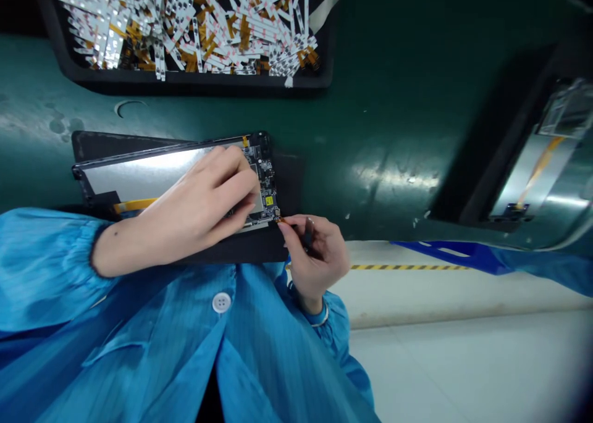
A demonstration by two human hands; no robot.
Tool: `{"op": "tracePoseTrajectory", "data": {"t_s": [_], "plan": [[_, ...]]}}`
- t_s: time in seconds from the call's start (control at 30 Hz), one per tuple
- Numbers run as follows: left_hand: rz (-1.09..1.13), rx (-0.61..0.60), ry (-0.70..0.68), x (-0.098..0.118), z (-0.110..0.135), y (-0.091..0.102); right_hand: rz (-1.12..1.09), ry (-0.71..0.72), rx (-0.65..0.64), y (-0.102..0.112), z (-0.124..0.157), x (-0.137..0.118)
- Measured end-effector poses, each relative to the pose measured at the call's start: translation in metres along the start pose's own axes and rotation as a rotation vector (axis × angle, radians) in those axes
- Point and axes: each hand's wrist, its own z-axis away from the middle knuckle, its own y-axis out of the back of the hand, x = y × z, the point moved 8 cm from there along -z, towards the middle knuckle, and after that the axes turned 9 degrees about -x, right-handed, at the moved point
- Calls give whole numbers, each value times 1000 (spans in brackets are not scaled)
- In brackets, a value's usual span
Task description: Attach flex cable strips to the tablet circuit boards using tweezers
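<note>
An opened tablet (139, 173) lies slightly tilted on a black pad, its silver back plate and dark circuit board (267, 175) showing. My left hand (204, 201) rests over the tablet with curled fingers near the board; its fingertips are partly hidden, so what they hold cannot be made out. At the board's near right corner, my right hand (319, 250) pinches the end of a small orange flex cable (280, 220). A dark, slim tool (308, 233) sits within the right hand's curled fingers; its kind is unclear. A yellow-orange ribbon (134, 205) crosses the plate beside my left wrist.
Beyond the tablet stands a black tray (208, 84) heaped with white strips and orange flex cables (241, 28). Another tablet-like unit (537, 163) lies at the right on the green table mat (384, 133). A blue plastic object (458, 256) and a blue sleeve (551, 272) show below the table edge.
</note>
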Motion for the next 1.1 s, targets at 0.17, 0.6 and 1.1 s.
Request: {"op": "tracePoseTrajectory", "data": {"t_s": [0.17,0.6,1.1], "plan": [[-14,-1,1,0,0,-2,66,172,18,0,2,-9],[-307,5,-67,5,1,-15,86,301,-2,-3,13,-8],[-398,24,-31,2,-1,-19,-15,204,6,-2,16,-7]]}}
